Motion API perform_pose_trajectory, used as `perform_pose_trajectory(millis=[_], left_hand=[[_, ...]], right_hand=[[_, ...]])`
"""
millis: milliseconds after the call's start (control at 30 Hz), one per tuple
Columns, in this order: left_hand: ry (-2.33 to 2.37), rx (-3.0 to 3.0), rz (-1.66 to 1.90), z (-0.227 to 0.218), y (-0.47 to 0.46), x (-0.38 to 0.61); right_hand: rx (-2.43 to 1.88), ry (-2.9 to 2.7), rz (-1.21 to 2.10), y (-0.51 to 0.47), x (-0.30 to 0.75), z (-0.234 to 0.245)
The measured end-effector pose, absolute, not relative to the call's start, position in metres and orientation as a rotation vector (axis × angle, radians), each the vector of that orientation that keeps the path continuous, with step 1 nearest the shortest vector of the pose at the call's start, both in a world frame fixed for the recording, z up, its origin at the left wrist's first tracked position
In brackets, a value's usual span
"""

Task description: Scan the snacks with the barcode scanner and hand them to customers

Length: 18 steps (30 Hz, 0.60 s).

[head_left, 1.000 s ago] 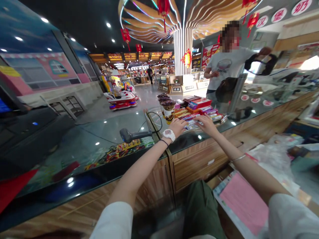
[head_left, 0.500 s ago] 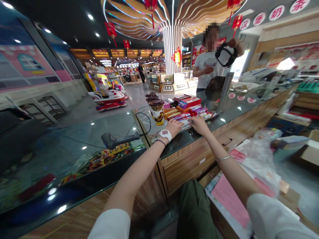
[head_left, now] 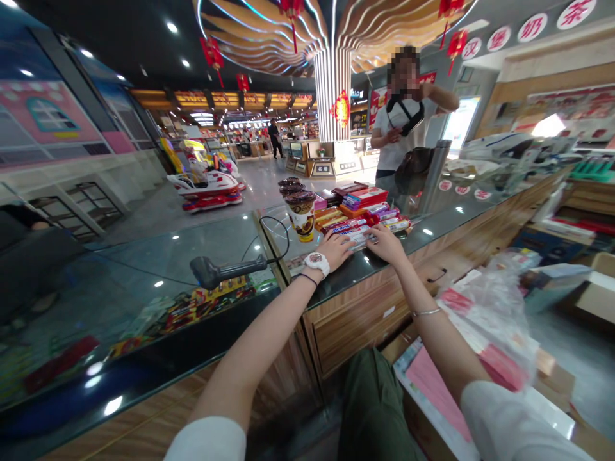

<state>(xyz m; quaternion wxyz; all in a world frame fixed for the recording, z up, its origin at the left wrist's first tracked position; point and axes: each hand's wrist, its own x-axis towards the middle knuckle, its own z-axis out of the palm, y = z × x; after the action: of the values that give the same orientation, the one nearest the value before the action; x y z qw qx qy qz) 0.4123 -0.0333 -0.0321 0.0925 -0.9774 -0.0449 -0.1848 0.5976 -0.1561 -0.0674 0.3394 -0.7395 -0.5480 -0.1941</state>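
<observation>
My left hand (head_left: pixel 337 251), with a white watch on the wrist, is closed over the left end of a pale roll of Mentos (head_left: pixel 358 235) at the front of a sweets pile. At that roll's other end, the fingers of my right hand (head_left: pixel 387 246) are bent around it. Just behind lies a red-and-white candy roll (head_left: pixel 346 225), among several colourful packs (head_left: pixel 362 197). Brown Dove cups (head_left: pixel 302 216) stand upright to the left of the pile. My fingertips are partly hidden behind the hands.
A black barcode scanner (head_left: pixel 225 271) with a cable lies on the glass counter (head_left: pixel 158 250). Beyond the counter a person (head_left: pixel 403 121) holds a black strapped object (head_left: pixel 407 118). Plastic bags (head_left: pixel 494 307) and boxes sit to my lower right; a wooden drawer (head_left: pixel 355 333) is below.
My hands stay at the front roll with only a slight shift. The person across the counter has lowered the black strapped object toward the chest. My view has shifted slightly.
</observation>
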Motion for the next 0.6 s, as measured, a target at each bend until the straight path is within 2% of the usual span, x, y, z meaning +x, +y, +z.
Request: perform_pose_trajectory(millis=[367, 600], left_hand=[[-0.193, -2.877, -0.509, -0.034, -0.034, 0.410], [-0.226, -2.814, -0.555, -0.031, -0.031, 0.394]], right_hand=[[-1.877, -1.498, -0.642, -0.151, 0.604, -0.072], [-1.820, -1.540, -0.613, -0.150, 0.602, -0.071]])
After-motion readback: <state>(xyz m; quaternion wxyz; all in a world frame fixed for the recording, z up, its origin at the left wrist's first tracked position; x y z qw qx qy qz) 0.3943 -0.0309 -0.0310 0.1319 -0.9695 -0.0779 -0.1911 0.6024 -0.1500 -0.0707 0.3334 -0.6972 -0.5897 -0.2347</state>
